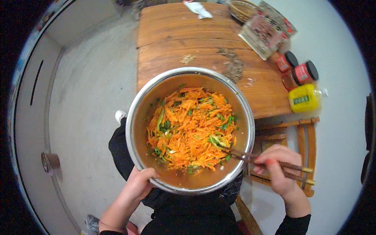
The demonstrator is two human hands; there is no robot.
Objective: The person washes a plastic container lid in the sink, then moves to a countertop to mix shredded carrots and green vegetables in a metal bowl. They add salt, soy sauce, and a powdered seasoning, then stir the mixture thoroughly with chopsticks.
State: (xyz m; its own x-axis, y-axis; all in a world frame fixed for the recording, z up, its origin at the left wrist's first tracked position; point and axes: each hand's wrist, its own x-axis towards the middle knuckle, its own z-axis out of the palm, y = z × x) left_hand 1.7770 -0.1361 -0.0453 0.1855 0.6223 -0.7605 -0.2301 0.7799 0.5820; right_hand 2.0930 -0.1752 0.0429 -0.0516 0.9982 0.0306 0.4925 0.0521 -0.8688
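A large stainless steel bowl [131,117] is in front of me, gripped at its lower left rim by my left hand [140,182]. Inside lies a heap of shredded carrot [191,129] mixed with green leaves and pale green strips. My right hand [279,167] holds a pair of dark chopsticks [249,157] with yellowish ends over the bowl's right rim. Their tips touch the carrot mix beside a green pepper-like piece [218,141]. My left fingers under the rim are partly hidden.
Behind the bowl stands a wooden table [176,32] with seed shells [233,69], a small pale pile [188,58], a crumpled tissue [198,10], a wicker basket [242,10] and a printed bag [267,30]. Black-lidded jars [305,72] and a yellow bottle [304,98] line its right edge, above a wooden chair [310,147].
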